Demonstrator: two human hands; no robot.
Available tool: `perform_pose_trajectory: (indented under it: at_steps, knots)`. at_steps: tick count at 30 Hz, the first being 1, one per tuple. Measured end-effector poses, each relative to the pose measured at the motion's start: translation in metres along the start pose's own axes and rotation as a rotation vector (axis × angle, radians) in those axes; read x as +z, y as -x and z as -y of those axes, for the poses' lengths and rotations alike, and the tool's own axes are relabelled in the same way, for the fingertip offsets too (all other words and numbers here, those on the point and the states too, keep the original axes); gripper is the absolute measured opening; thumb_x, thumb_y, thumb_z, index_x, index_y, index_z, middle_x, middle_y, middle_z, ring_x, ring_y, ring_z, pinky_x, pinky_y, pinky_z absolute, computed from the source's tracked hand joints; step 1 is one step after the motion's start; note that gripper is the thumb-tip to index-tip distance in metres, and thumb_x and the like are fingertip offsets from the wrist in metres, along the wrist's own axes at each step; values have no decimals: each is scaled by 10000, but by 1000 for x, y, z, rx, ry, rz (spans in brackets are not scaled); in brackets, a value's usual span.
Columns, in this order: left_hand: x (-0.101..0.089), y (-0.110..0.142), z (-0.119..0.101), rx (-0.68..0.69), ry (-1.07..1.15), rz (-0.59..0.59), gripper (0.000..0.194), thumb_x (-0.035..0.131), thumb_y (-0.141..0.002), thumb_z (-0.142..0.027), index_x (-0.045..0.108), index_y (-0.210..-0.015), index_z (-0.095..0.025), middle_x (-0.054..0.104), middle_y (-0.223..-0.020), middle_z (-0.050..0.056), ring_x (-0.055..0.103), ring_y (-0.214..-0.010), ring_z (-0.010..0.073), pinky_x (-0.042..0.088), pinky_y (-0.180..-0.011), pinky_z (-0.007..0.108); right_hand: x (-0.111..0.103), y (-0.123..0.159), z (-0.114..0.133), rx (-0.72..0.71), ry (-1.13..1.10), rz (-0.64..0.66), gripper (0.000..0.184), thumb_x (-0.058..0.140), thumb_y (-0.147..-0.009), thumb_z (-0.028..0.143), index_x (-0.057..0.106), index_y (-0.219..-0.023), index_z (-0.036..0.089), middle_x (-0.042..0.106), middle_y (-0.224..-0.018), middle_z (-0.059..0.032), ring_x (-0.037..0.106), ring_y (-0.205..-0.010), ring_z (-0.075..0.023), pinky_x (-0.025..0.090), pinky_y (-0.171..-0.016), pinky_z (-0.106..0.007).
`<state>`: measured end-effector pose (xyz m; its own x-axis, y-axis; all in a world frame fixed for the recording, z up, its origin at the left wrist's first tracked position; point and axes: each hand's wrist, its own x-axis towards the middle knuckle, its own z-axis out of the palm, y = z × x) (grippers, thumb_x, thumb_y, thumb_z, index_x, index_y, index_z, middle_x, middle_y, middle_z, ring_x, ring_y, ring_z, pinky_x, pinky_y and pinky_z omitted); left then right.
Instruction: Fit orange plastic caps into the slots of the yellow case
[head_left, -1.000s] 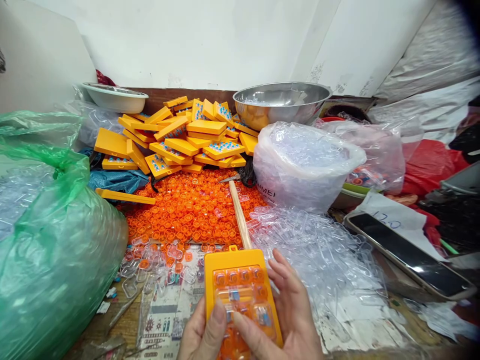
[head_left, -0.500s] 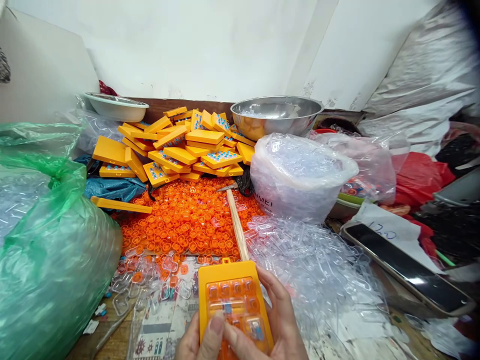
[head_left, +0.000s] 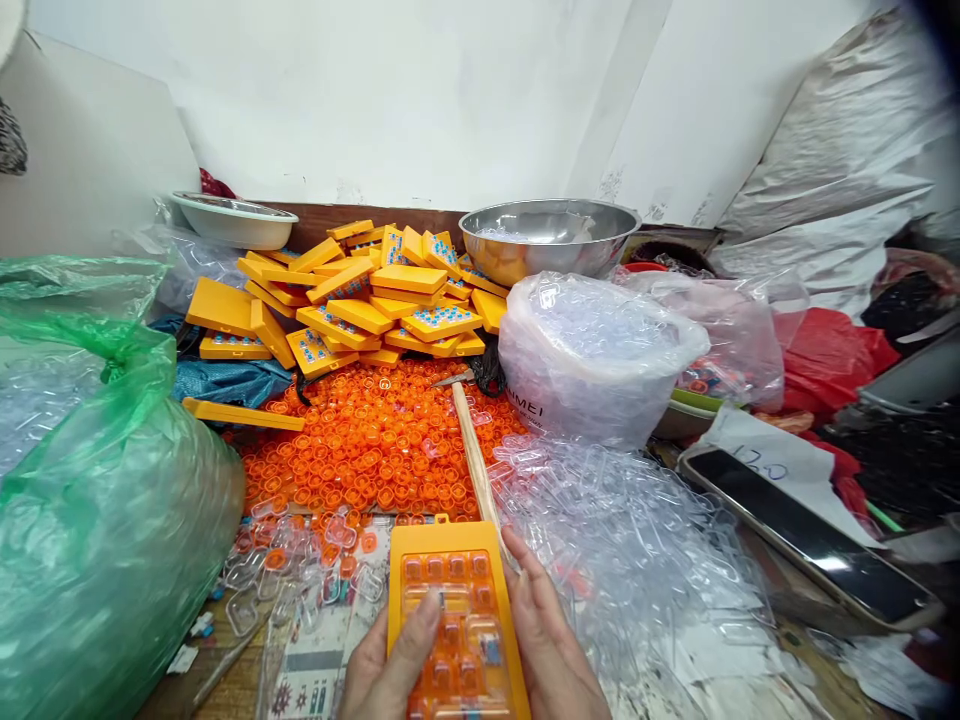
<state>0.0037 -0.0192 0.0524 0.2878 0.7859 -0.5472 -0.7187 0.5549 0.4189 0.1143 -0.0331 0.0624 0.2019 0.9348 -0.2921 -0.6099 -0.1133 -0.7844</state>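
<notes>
We hold a yellow tray (head_left: 450,610) at the near edge of the scene, between both hands. Our left hand (head_left: 386,665) grips its left side, the thumb lying across the grid of orange caps seated in it; our right hand (head_left: 551,650) is closed along its right edge, fingers stretched up the side. Compared with a second ago, the tray sits lower and a little further left in view, and the left thumb has slid up over the upper rows of caps, while the grip on both sides is as before. We judge that the tray is being pressed or checked row by row, with no piece newly added that we can make out.

Just beyond the tray a wooden stick (head_left: 474,455) lies over a wide spread of loose orange caps (head_left: 367,440), and clear plastic shells (head_left: 622,530) are heaped to the right on the tabletop (head_left: 225,690). Further off is a pile of filled yellow trays (head_left: 352,295), with a steel bowl (head_left: 551,235) at the far right of it and a pale bowl (head_left: 232,218) at the far left. A green bag (head_left: 97,480) fills the left.

For writing: the white tub (head_left: 592,350) wrapped in clear film shows letters that read roughly "NMEI", its start hidden. A paper slip (head_left: 780,460) on the right bears a handwritten "120", beside a dark phone (head_left: 802,525). The printed sheet under the tray is too small to read.
</notes>
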Motion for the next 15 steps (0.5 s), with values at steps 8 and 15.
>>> perform_pose_trajectory:
  at_steps: [8,15]
  knots:
    - [1,3,-1,58,-35,-11,439,812,-674,-320,678,-1034,-107,752,-1000,138,629,-1095,326,439,-1013,433,0,-10,-14,-113,65,-9,523,694,-771,416,487,-1230,276,552,-1350,-58,527,-1230,-215,440,-1019,-352]
    - [-3,15,-5,18,-156,154,758,884,-544,-246,519,-1199,-134,713,-1083,184,642,-1045,382,470,-944,496,0,-1,-2,-34,198,25,541,528,-843,564,440,-1304,294,496,-1400,-48,471,-1278,-211,374,-1067,-366]
